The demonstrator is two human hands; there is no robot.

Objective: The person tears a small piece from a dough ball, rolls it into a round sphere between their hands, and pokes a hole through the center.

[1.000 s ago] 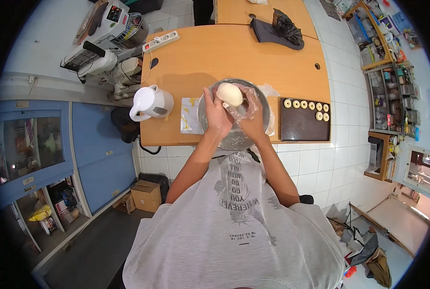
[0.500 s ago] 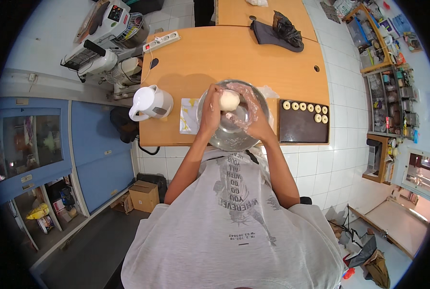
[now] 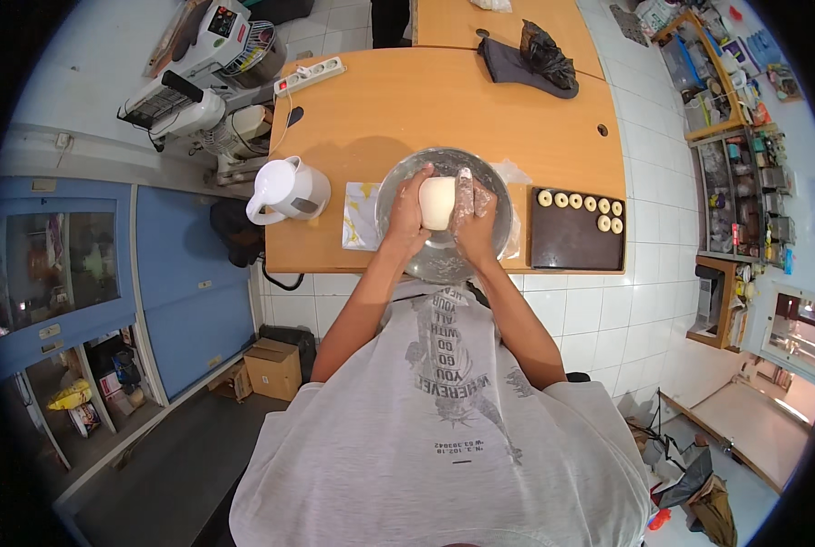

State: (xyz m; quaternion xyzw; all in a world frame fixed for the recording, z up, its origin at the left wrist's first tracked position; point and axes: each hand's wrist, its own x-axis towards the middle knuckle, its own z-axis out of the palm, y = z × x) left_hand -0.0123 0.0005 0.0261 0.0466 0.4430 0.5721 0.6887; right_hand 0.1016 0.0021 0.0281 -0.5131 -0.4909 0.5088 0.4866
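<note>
A smooth, pale ball of dough (image 3: 438,202) is held between my two hands above a round metal mixing bowl (image 3: 439,264). My left hand (image 3: 406,211) wraps its left side. Against the right side presses my right hand (image 3: 476,219), its fingers curled and smeared with white dough or flour. Sticky residue marks the bowl's inner wall. To the right lies a dark baking tray (image 3: 571,244) with several ring-shaped dough pieces (image 3: 575,201) along its far part.
A white electric kettle (image 3: 289,190) stands left of the bowl, beside a white and yellow packet (image 3: 360,219). On the wooden table (image 3: 380,96) lie a power strip (image 3: 310,76) at the far left and a black plastic bag (image 3: 546,59) on dark cloth at the far right.
My right hand has gone from spread fingers to curled ones and closed in against the dough. The dough has shifted slightly nearer to me and looks taller.
</note>
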